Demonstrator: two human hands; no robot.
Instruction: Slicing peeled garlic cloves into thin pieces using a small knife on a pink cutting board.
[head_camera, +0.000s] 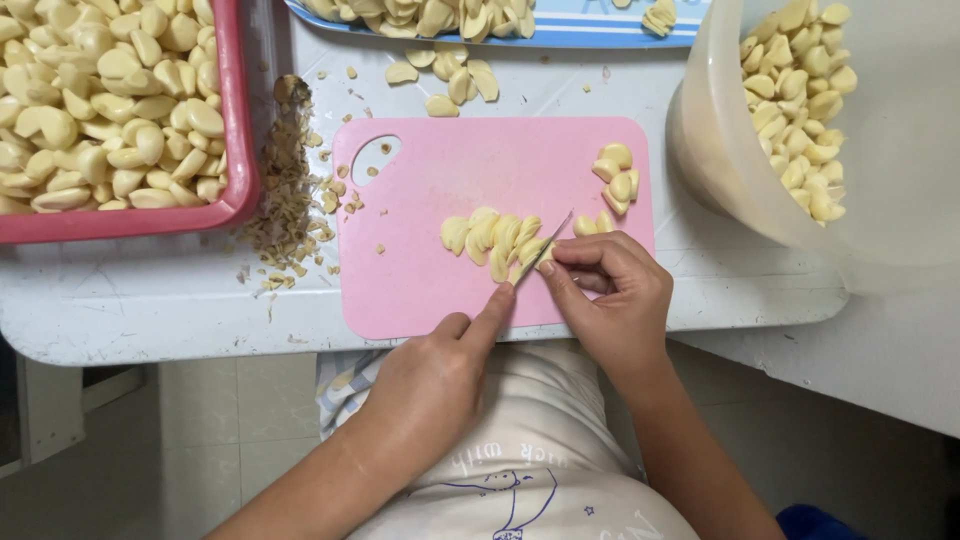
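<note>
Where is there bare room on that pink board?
The pink cutting board is bare at its lower left, between the garlic row and the peel scraps. The right side is crowded by both hands and a small clove pile.

Knife handle hidden in left hand; red basket, tub cropped.

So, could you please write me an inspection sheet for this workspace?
Surface: white table bearing a pink cutting board.
Job's things: small knife against a row of peeled garlic cloves.
Clutter: trimmings left of the board; red tray, pale bucket and blue-rimmed tray holding cloves.
Grippers: left hand holds the knife; right hand steadies the cloves.
Cables: nothing seen.
Surroundings: tiled floor.
</note>
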